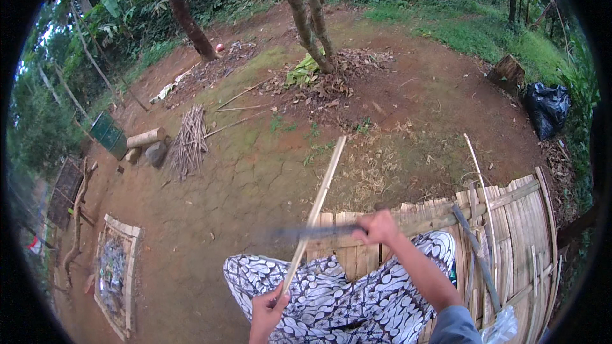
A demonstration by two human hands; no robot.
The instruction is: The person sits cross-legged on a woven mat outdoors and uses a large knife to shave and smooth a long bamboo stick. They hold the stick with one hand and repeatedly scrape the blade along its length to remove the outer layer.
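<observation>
The work in hand looks like trimming or shaving a long, narrow, pale bamboo strip (324, 188): the left hand (266, 312) has its fingers closed around the strip's lower end, and the strip slants up and away from them, its far tip well beyond the right fingers. The right hand (378, 227) has its fingers wrapped around the handle of a dark, long-bladed knife (331, 230), whose blurred blade points leftward from them and crosses the strip above the left fingers; whether the edge touches it cannot be told. The next move seems to call for a firm left hold and a controlled stroke, with the edge clear of those fingers. Nearer than the strip's tip, black-and-white patterned cloth (382, 280) lies beside and below both hands' fingers, while a slatted bamboo platform (513, 216) spreads to the right of the right fingers.
</observation>
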